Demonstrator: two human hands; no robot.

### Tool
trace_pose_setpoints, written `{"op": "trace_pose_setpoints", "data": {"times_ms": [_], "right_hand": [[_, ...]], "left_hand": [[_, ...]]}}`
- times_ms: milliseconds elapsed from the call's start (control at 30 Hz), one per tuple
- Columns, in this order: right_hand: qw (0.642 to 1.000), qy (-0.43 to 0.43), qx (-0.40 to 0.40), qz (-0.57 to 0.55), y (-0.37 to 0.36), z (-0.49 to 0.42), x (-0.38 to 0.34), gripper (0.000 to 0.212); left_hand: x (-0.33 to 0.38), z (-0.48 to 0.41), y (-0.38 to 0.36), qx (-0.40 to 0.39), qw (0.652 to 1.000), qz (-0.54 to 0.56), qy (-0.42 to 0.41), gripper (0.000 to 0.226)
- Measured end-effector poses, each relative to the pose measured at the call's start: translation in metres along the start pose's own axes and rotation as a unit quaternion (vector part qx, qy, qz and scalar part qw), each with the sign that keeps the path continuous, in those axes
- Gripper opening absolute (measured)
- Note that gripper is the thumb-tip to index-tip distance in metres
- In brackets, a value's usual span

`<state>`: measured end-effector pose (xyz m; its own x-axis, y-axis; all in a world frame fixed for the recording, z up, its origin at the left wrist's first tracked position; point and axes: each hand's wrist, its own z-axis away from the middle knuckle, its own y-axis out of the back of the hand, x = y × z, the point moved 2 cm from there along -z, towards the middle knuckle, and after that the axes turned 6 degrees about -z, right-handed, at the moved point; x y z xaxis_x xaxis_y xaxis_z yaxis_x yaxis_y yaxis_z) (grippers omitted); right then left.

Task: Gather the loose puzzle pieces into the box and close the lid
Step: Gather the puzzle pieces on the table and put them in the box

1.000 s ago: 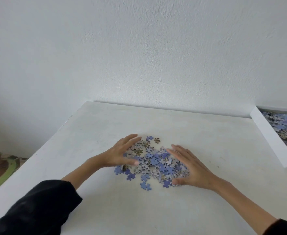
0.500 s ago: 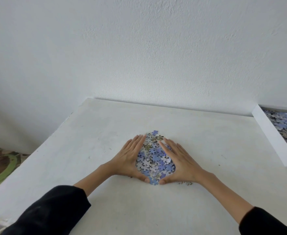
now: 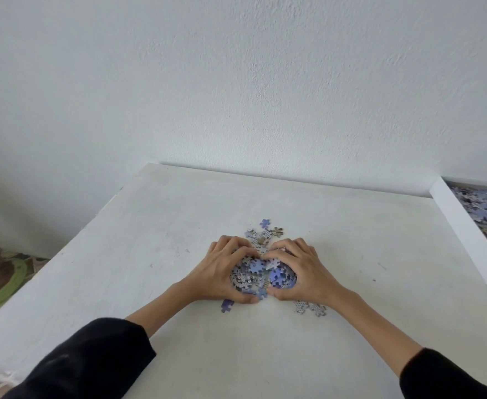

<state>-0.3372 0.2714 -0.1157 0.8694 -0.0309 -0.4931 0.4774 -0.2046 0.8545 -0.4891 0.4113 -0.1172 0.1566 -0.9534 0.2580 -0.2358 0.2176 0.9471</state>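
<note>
A heap of blue and grey puzzle pieces (image 3: pixel 261 273) lies in the middle of the white table (image 3: pixel 138 240). My left hand (image 3: pixel 222 272) and my right hand (image 3: pixel 299 272) curl round the heap from both sides, fingertips meeting at the top, thumbs meeting at the bottom. A few stray pieces (image 3: pixel 266 231) lie just beyond my fingers, one blue piece (image 3: pixel 226 305) below my left thumb, and a few grey ones (image 3: pixel 310 307) under my right wrist. The white box (image 3: pixel 466 231), with many pieces inside, sits at the right edge, partly cut off.
A white wall rises right behind the table. The table's left edge drops to a floor with a brown and green mat (image 3: pixel 3 280). No lid is in view.
My hands went from flat on either side of the spread pieces to curled round them, squeezing them into a tight heap. A few pieces were left outside.
</note>
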Motion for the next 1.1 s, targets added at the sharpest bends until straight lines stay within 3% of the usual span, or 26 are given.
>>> {"op": "trace_pose_setpoints", "data": {"times_ms": [267, 467, 667, 800, 967, 1100], "right_hand": [[0.997, 0.027, 0.06, -0.031, 0.004, -0.007, -0.006, 0.028], [0.994, 0.048, 0.088, -0.038, 0.005, -0.005, -0.008, 0.028], [0.983, 0.073, 0.158, -0.058, 0.008, -0.001, -0.011, 0.008], [0.976, 0.06, 0.184, -0.104, 0.01, -0.001, -0.007, 0.009], [0.962, 0.04, 0.192, -0.189, 0.013, -0.002, -0.01, 0.018], [0.949, 0.013, 0.203, -0.242, 0.018, -0.004, -0.016, 0.023]], "left_hand": [[0.002, -0.001, 0.003, 0.011, 1.0, -0.011, -0.012, 0.066], [0.006, 0.001, 0.007, 0.024, 0.999, -0.015, -0.032, 0.045], [0.009, 0.0, 0.01, 0.012, 0.998, -0.013, -0.065, 0.026], [0.013, 0.002, 0.015, 0.053, 0.995, 0.04, -0.07, 0.027], [0.014, 0.009, 0.019, 0.112, 0.985, 0.108, -0.069, 0.01], [0.01, 0.008, 0.024, 0.148, 0.971, 0.182, -0.046, 0.014]]}}
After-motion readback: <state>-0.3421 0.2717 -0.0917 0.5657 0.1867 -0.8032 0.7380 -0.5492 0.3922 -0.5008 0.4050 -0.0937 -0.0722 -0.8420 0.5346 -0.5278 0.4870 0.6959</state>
